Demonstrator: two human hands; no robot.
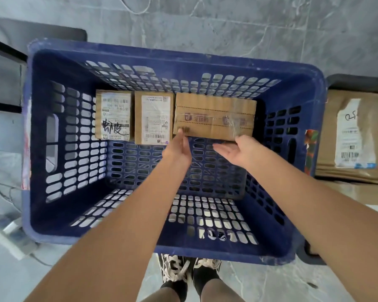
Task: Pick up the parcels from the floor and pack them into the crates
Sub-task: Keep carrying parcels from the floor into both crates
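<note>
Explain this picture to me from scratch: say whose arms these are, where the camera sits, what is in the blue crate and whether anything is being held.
There is no machine here. A person wears a camera on the head, so the single view looks down past their own bare arms to their shoes on the grey floor.

In front of them stands a blue crate with slotted walls. Three cardboard boxes lie in a row along its far side: a small labelled box, a middle labelled box and a plain wide box.

The left hand touches the near edge of the wide box with straight fingers. The right hand lies open, palm up, at that box's near right corner. Neither has a grip on anything; the box rests in the crate.

Outside the crate, on the right, lies a brown paper parcel.
</note>
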